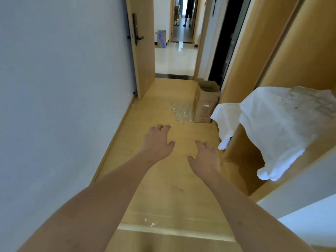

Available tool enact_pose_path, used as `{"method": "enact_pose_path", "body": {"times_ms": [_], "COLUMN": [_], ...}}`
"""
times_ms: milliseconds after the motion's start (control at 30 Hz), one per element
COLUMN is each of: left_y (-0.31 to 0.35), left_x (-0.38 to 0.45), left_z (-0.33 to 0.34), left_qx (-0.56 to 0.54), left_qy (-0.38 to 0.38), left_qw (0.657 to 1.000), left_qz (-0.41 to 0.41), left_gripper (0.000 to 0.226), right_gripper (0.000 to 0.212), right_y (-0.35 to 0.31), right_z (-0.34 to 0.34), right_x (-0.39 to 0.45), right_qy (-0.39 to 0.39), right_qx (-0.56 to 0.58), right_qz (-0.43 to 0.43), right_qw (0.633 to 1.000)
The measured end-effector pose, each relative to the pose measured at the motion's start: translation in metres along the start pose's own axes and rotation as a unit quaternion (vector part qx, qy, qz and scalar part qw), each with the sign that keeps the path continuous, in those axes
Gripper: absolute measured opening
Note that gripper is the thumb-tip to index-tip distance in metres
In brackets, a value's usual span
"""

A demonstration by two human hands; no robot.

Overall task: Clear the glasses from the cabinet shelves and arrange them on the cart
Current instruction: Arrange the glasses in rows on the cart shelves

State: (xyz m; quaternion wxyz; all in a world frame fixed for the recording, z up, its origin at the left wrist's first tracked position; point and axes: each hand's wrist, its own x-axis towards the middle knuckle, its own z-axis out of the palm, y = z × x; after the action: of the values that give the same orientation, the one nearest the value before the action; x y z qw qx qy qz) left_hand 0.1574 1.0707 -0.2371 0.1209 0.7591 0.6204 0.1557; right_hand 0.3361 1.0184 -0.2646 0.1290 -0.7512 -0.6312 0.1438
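Both my arms reach forward over the wooden floor. My left hand (158, 141) and my right hand (205, 157) are spread, palms down, fingers relaxed, holding nothing. Several clear glasses (181, 111) stand in a cluster on the floor ahead, beside a cardboard box (206, 102). At the right, a white cloth (269, 128) covers a wooden surface, and several clear glasses (305, 100) rest on it at the far right edge, blurred. No cart is plainly visible.
A grey-white wall runs along the left. An open wooden door (141, 46) stands ahead on the left, leading to a tiled hallway with a box (161, 39). A person (189, 11) stands far down the hall. Wooden cabinet panels (272, 42) line the right.
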Motion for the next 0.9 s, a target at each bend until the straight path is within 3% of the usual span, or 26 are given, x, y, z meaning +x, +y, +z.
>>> {"method": "enact_pose_path", "body": {"times_ms": [400,900], "left_y": [0.081,0.267], "left_x": [0.197,0.403], "left_z": [0.026,0.096], "left_qx": [-0.014,-0.046], "left_qy": [-0.032,-0.065], "left_qw": [0.982,0.933], "left_qz": [0.188,0.350], "left_gripper": [0.061,0.060], "right_gripper": [0.065,0.066], "right_y": [0.042,0.194], "right_z": [-0.046,-0.139], "right_x": [0.134,0.300], "right_qy": [0.086,0.184], "right_qx": [0.020,0.035], "right_qz": [0.144,0.296], "right_qw": [0.986,0.937]}}
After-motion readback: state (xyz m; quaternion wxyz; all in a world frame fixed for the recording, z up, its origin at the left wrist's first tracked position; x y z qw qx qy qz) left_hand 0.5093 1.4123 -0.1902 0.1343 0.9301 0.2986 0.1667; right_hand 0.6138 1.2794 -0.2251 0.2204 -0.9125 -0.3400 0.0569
